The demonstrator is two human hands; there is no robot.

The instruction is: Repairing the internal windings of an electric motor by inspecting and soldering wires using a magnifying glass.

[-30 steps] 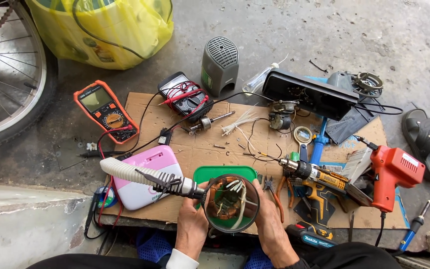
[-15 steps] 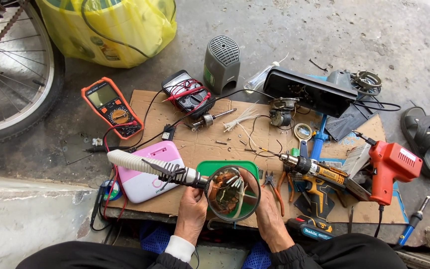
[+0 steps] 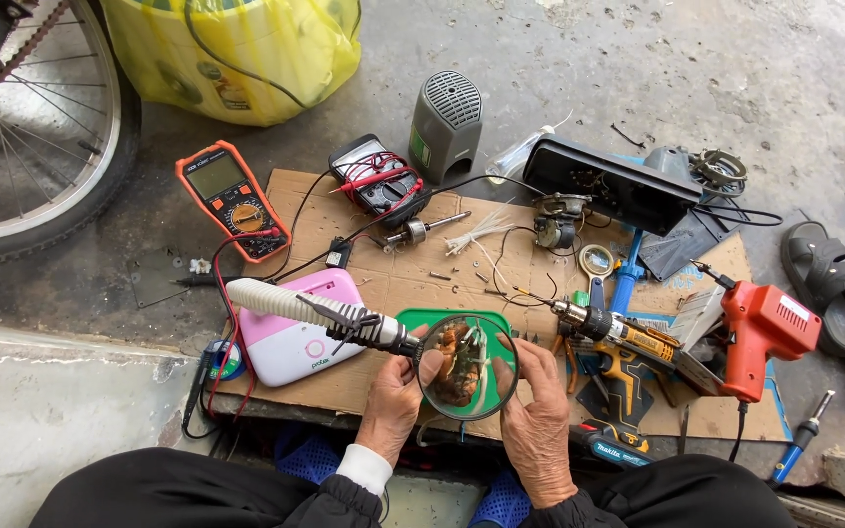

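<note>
- Your left hand (image 3: 390, 406) and right hand (image 3: 537, 430) both close around a small brownish part (image 3: 457, 364) with white wires, held just above the near edge of the cardboard surface (image 3: 422, 284).
- You see that part through the round magnifier (image 3: 467, 367), whose white handle (image 3: 290, 305) lies across the pink box (image 3: 303, 332) to your left; I cannot tell whether the left fingers also steady the lens rim.
- The step in hand looks like close inspection or positioning of the part, with no tool in either hand.
- The green tray (image 3: 442, 321) sits just behind the lens.
- Any further work on the part would call for freeing one hand: the red soldering gun (image 3: 763, 332) and the drill (image 3: 628, 342) lie to your right, the orange multimeter (image 3: 230, 198) well apart at the far left.
- Loose wires (image 3: 481, 235) and screws scatter across the cardboard, so keep the part level and steady.
</note>
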